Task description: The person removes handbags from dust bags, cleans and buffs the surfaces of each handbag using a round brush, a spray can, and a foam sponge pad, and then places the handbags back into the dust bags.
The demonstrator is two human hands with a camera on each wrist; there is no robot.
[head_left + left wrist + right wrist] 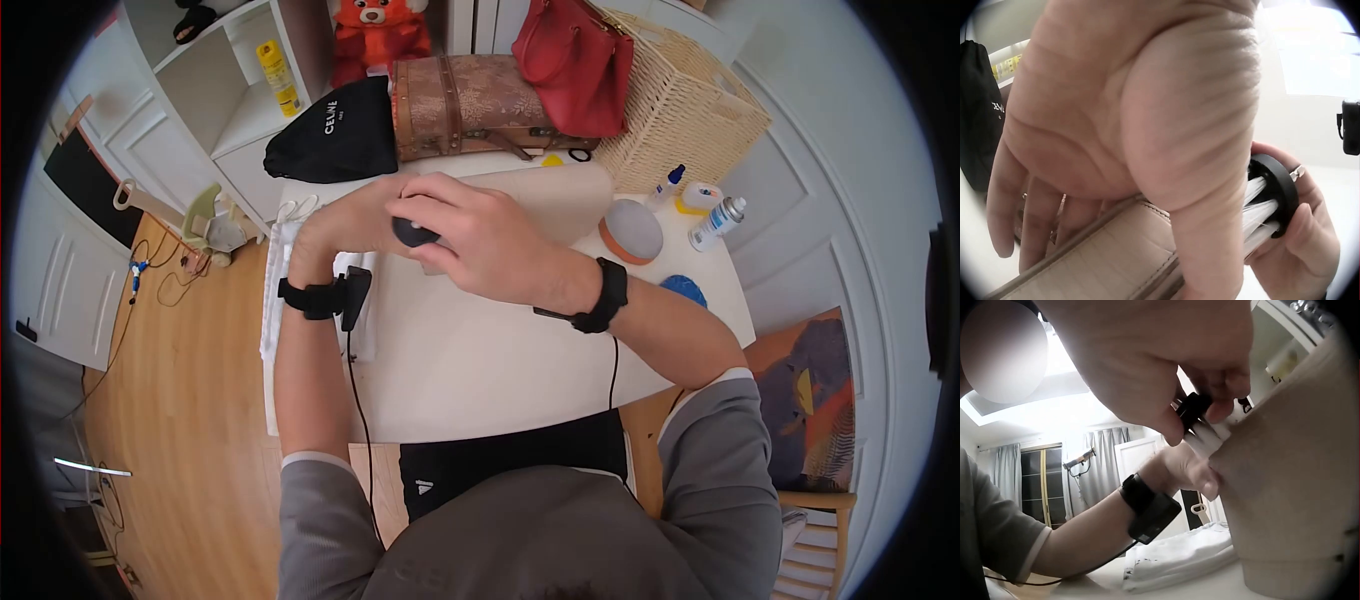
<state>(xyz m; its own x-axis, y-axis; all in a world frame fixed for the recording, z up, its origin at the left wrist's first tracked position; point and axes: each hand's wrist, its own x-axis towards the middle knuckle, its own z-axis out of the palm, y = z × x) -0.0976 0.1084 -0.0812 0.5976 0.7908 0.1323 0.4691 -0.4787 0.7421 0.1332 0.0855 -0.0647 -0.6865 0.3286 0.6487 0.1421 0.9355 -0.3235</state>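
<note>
Right hand pinching black brush, white bristles at edge of beige bag, left hand gripping that edge, bag on white table, white cloth near it.

The right hand curls beside the left hand.

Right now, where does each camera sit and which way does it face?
Head: worn on the head, facing forward and down at the table; both arms show.
Left wrist: worn there, facing the left hand and the brush beyond.
Right wrist: likewise, facing the right hand, left forearm behind.
Wrist views share the brush and both hands.
</note>
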